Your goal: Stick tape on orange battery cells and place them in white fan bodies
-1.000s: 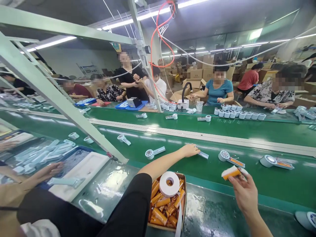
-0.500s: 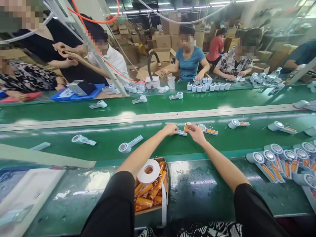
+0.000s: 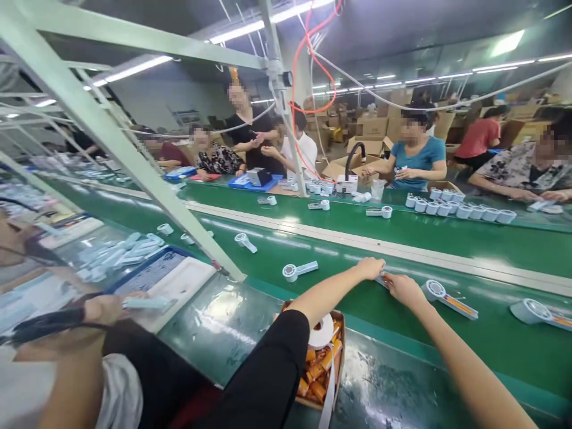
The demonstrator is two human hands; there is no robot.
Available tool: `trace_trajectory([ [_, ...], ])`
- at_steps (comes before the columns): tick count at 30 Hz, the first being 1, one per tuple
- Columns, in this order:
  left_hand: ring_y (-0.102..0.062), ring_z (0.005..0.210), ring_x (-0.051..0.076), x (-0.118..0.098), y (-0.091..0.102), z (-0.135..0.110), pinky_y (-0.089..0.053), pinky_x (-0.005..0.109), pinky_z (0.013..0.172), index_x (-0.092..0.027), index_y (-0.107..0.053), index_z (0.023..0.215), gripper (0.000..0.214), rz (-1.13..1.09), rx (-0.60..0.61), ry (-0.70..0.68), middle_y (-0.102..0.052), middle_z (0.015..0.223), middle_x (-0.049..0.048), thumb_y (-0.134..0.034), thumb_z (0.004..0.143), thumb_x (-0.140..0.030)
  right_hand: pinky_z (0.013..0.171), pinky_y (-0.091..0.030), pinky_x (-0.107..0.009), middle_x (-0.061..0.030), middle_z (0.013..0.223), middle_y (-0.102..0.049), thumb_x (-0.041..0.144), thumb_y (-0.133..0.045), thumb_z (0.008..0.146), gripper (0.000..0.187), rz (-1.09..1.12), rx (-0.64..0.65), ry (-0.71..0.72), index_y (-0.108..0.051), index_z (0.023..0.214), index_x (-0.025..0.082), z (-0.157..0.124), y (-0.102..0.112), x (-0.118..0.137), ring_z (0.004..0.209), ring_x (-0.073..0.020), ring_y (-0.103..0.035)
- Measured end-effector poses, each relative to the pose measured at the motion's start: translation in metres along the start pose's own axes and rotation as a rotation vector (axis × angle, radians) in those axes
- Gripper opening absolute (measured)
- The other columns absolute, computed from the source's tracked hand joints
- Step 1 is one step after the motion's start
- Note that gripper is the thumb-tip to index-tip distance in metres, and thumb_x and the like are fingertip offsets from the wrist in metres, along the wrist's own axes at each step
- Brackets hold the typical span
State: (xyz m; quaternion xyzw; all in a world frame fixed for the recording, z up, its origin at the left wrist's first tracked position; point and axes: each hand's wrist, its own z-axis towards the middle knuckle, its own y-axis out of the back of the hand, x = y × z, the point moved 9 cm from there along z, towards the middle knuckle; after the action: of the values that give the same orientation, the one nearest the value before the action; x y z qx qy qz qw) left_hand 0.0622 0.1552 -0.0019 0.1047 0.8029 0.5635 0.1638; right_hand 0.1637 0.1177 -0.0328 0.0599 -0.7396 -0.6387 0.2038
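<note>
Over the green conveyor belt, my left hand [image 3: 372, 268] is closed round the far end of a pale blue handheld fan body, and most of it is hidden behind the fingers. Its open handle [image 3: 382, 281] shows between my hands. My right hand [image 3: 404, 289] has its fingers closed together at that handle; no orange battery shows in them now. Right of my hands lies a fan body [image 3: 434, 290] with an orange battery [image 3: 460, 305] in its handle. To the left, another fan body [image 3: 290, 273] has no orange in its handle.
A carton of orange batteries [image 3: 318, 390] with a white tape roll [image 3: 322, 335] on top stands before me. A slanting metal post [image 3: 179, 196] rises at left. A co-worker's hand [image 3: 105, 307] is near a white tray [image 3: 192, 280]. Co-workers sit across the belt.
My view has swung left, bringing in the post and the co-worker beside me. The orange battery that was upright in my right fingers no longer shows; both hands stay together at the fan body.
</note>
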Motion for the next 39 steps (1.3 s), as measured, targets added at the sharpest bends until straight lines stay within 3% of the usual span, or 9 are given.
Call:
trace_trajectory([
  [10, -0.064, 0.137, 0.031, -0.015, 0.03, -0.035, -0.055, 0.04, 0.108, -0.014, -0.058, 0.144, 0.042, -0.098, -0.096, -0.017, -0.066, 0.146, 0.0219, -0.051, 0.106, -0.03, 0.089, -0.056, -0.042, -0.0253, 0.117, -0.078, 0.022, -0.056, 0.1, 0.032, -0.137, 0.128, 0.008, -0.081, 0.118, 0.012, 0.023, 0.006, 0.019, 0.109, -0.0372, -0.078],
  [14, -0.063, 0.138, 0.029, 0.006, 0.031, -0.125, -0.053, 0.038, 0.112, -0.025, -0.063, 0.143, 0.042, -0.137, -0.134, -0.13, -0.068, 0.148, 0.0094, -0.061, 0.104, -0.042, 0.091, -0.053, -0.036, -0.0189, 0.117, -0.08, 0.017, -0.049, 0.104, 0.033, -0.091, 0.071, 0.056, -0.082, 0.109, 0.016, 0.016, 0.004, 0.017, 0.112, -0.0326, -0.077],
  [19, -0.063, 0.136, 0.028, 0.051, -0.014, -0.273, -0.046, 0.042, 0.123, -0.028, -0.077, 0.127, 0.036, -0.247, -0.262, -0.207, -0.076, 0.136, 0.0059, -0.07, 0.099, -0.049, 0.096, -0.052, -0.035, -0.0123, 0.133, -0.078, 0.025, -0.046, 0.11, 0.035, -0.014, -0.06, 0.037, -0.076, 0.128, 0.023, -0.003, 0.004, 0.003, 0.121, -0.0308, -0.074],
  [24, -0.035, 0.163, 0.032, 0.08, -0.065, -0.325, -0.03, 0.052, 0.135, -0.035, -0.061, 0.155, 0.06, -0.229, -0.264, -0.065, -0.057, 0.163, 0.0026, -0.073, 0.098, -0.05, 0.1, -0.054, -0.039, -0.0178, 0.126, -0.079, 0.026, -0.054, 0.102, 0.031, 0.112, -0.22, -0.075, -0.079, 0.118, 0.016, -0.024, 0.019, 0.008, 0.118, -0.0344, -0.074],
  [28, -0.043, 0.157, 0.033, 0.068, -0.05, -0.334, -0.04, 0.054, 0.13, -0.026, -0.064, 0.148, 0.048, -0.122, -0.428, -0.102, -0.068, 0.149, 0.0075, -0.072, 0.1, -0.029, 0.091, -0.059, -0.045, -0.018, 0.115, -0.08, 0.054, -0.054, 0.099, 0.051, 0.561, -0.259, 0.001, -0.077, 0.124, 0.016, -0.071, 0.014, 0.065, 0.099, -0.0341, -0.076],
  [33, -0.057, 0.138, 0.036, 0.044, -0.009, -0.375, -0.044, 0.066, 0.124, -0.019, -0.064, 0.133, 0.042, -0.044, -0.843, -0.141, -0.073, 0.131, 0.0125, -0.077, 0.093, -0.021, 0.055, -0.049, -0.032, -0.0203, 0.136, -0.071, 0.087, -0.06, 0.086, 0.088, 1.254, 0.138, 0.23, -0.065, 0.142, 0.019, -0.155, -0.025, 0.175, 0.067, -0.0201, -0.067],
  [35, -0.062, 0.13, 0.033, 0.04, -0.006, -0.388, -0.043, 0.069, 0.125, -0.018, -0.064, 0.129, 0.036, -0.023, -0.946, -0.16, -0.074, 0.125, 0.0117, -0.068, 0.094, -0.012, 0.05, -0.037, -0.026, -0.0111, 0.098, -0.075, 0.089, -0.066, 0.082, 0.079, 1.305, 0.326, 0.304, -0.072, 0.114, 0.017, -0.184, -0.034, 0.207, 0.054, -0.0126, -0.053],
  [37, -0.065, 0.128, 0.03, 0.046, -0.01, -0.394, -0.04, 0.069, 0.127, -0.018, -0.063, 0.131, 0.044, -0.025, -0.997, -0.169, -0.074, 0.125, 0.0106, -0.058, 0.091, -0.001, 0.049, -0.026, -0.025, 0.0024, 0.061, -0.052, 0.091, -0.066, 0.081, 0.073, 1.283, 0.456, 0.349, -0.062, 0.078, 0.018, -0.205, -0.038, 0.225, 0.047, -0.0078, -0.035],
  [39, -0.065, 0.131, 0.031, 0.065, -0.018, -0.396, -0.042, 0.068, 0.127, -0.019, -0.065, 0.132, 0.048, -0.084, -1.045, -0.121, -0.075, 0.126, 0.0103, -0.058, 0.089, 0.0, 0.053, -0.02, -0.027, 0.0061, 0.055, -0.033, 0.088, -0.063, 0.085, 0.073, 1.16, 0.508, 0.432, -0.048, 0.064, 0.02, -0.22, -0.037, 0.238, 0.051, -0.0075, -0.026],
])
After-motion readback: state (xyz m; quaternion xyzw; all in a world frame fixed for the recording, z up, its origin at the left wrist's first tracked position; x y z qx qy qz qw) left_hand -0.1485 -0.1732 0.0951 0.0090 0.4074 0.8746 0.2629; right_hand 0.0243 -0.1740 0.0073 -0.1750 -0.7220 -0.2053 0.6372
